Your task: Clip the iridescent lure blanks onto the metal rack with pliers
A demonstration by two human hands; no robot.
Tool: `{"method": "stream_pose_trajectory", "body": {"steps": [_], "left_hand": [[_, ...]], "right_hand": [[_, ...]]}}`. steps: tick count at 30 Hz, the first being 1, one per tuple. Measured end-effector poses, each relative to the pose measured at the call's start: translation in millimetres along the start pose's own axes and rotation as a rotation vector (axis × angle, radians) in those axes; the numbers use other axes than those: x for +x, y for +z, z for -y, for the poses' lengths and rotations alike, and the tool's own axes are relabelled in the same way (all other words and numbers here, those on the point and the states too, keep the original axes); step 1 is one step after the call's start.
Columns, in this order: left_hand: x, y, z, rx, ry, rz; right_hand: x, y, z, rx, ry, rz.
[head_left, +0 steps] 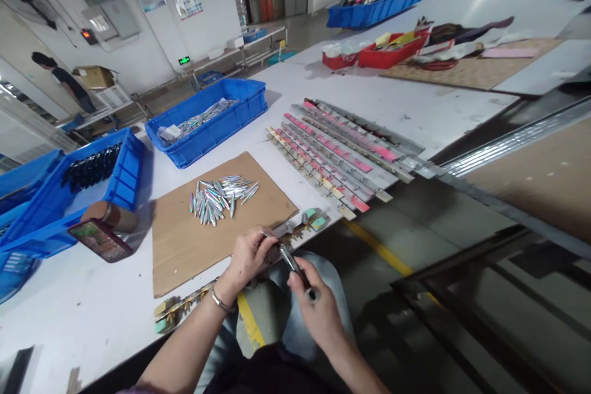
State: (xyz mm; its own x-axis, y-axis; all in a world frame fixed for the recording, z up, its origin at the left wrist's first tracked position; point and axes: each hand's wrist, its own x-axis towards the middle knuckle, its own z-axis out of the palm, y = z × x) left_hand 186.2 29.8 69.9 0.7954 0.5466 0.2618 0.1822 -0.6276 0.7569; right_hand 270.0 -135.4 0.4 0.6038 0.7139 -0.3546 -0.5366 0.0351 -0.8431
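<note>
My left hand (pixel 247 255) is closed in a pinch at the table's front edge, where a small silvery piece (pixel 267 234) shows at the fingertips. My right hand (pixel 318 298) is wrapped round a metal tube-shaped tool (pixel 292 263), its open round end towards me and its far end close to my left fingers. Beneath my hands, a long strip with clips (pixel 194 299) runs along the edge, with green and yellowish blocks at its ends; my left hand and forearm hide part of it. Shiny fish-shaped lures (pixel 213 200) lie piled on a cardboard sheet (pixel 184 258) just beyond.
Several clip-bearing strips (pixel 332 160) with pink patches lie to the right. Blue crates (pixel 207 141) stand at the back and left, near a phone (pixel 100 240) leaning on a brown cylinder (pixel 115 217). Red trays (pixel 392 55) sit farther back. A person (pixel 69 83) is far left.
</note>
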Motion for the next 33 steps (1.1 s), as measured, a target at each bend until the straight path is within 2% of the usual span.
{"method": "stream_pose_trajectory", "body": {"steps": [1,2,6,8,10,13,14,15,16,19,22,24,25,26,29,30,31,33], "left_hand": [[0.7,0.0,-0.6,0.027,0.025,0.011],[1.2,0.1,-1.0,0.051,0.047,0.017],[1.7,2.5,0.2,0.115,0.095,0.023],[1.1,4.3,1.7,0.134,0.113,0.015],[0.8,5.8,3.1,0.138,0.133,0.005],[0.9,7.3,4.1,0.13,0.143,-0.003],[1.1,7.5,4.2,0.129,0.137,-0.001],[1.1,7.7,4.2,0.13,0.127,0.0],[1.2,7.7,4.2,0.131,0.119,0.0],[0.4,7.8,4.8,0.138,0.106,0.001],[-1.2,8.1,5.4,0.165,0.113,0.004],[-2.0,8.4,5.3,0.178,0.122,0.011],[-2.1,8.5,5.0,0.181,0.134,0.017],[-2.0,8.6,4.7,0.18,0.149,0.022],[-0.8,9.0,4.5,0.178,0.17,0.041],[-0.5,9.1,4.9,0.182,0.157,0.049],[-0.3,9.3,5.5,0.188,0.138,0.054],[-0.5,10.2,7.1,0.202,0.105,0.064]], "right_hand": [[1.1,-1.2,0.4,-0.076,-0.076,-0.022],[3.1,-2.7,0.7,-0.09,-0.089,-0.012],[10.8,-6.5,0.3,0.088,0.162,0.165],[10.1,-8.3,0.4,0.088,0.192,0.183],[6.6,-12.0,1.8,-0.093,0.012,0.1],[2.3,-19.0,6.9,-0.708,-0.504,-0.031],[2.2,-20.0,9.1,-0.881,-0.618,-0.038],[2.9,-19.6,11.2,-0.983,-0.664,-0.028],[4.0,-17.7,13.0,-1.003,-0.628,-0.004],[9.0,-7.0,14.6,-0.818,-0.294,0.114],[11.9,-1.0,10.4,-0.317,0.046,0.212],[11.2,-4.5,8.5,-0.009,0.154,0.184],[10.1,-8.0,8.8,0.001,0.118,0.144],[8.7,-11.8,10.1,-0.123,0.002,0.097],[5.1,-20.8,17.3,-0.81,-0.502,0.016],[4.6,-22.0,19.5,-0.998,-0.616,0.015],[4.5,-22.4,20.8,-1.126,-0.682,0.021],[5.9,-21.7,20.3,-1.194,-0.674,0.038]]}}
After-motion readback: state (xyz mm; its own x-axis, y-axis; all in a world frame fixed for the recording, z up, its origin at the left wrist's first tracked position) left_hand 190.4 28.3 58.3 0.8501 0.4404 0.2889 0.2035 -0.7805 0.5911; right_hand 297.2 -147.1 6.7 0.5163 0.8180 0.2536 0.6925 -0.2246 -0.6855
